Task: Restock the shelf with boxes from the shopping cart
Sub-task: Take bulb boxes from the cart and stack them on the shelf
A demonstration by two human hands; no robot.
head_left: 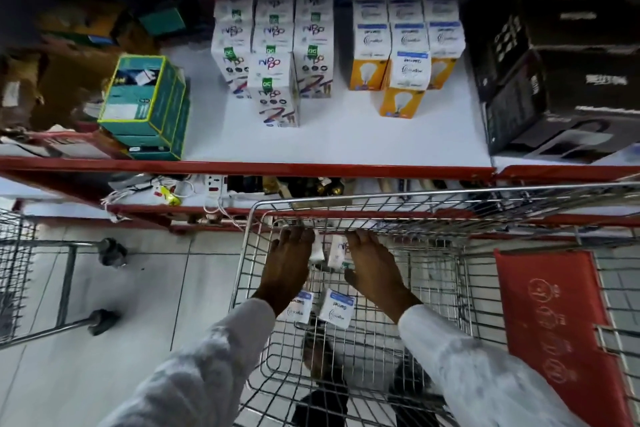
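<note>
Both my hands reach down into the wire shopping cart (346, 199). My left hand (287, 263) lies over a small white box (318, 248) at the cart's far end. My right hand (372, 265) rests against a white box with coloured print (338, 251); the grip of each hand is hidden. Two white boxes with blue tops (336, 308) lie lower in the cart. On the white shelf (332, 146) stand rows of white printed boxes (277, 87) and white-and-orange bulb boxes (403, 80).
A green box stack (145, 104) sits at the shelf's left, black boxes (540, 104) at its right. The shelf has a red front edge (242, 168). A lower shelf holds cables and sockets (194, 191). A red child-seat flap (554, 329) sits in the cart. Another cart (20, 270) stands left.
</note>
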